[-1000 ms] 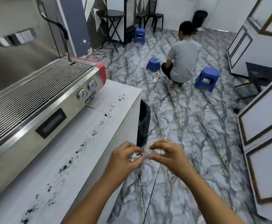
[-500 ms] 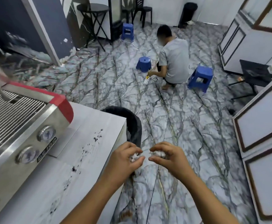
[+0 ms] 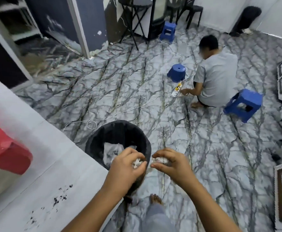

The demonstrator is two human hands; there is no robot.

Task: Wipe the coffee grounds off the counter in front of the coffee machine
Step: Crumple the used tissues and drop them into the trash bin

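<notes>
Two hands, left (image 3: 126,166) and right (image 3: 169,164), clutching white wads (image 3: 137,163) above the bin (image 3: 118,131); judging disposal underway, then returning to grounds (image 3: 60,198) on the surface (image 3: 56,178) beside it.

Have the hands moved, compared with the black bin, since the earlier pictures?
Yes. The left hand and right hand now hang over the black bin; earlier they were beside it.

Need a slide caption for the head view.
Both hands, left and right, hold crumpled white tissue above black bin; grounds remain on counter.

Both hands out front, close together: left (image 3: 126,166) & right (image 3: 169,164) fingers curled, pinching.
</notes>
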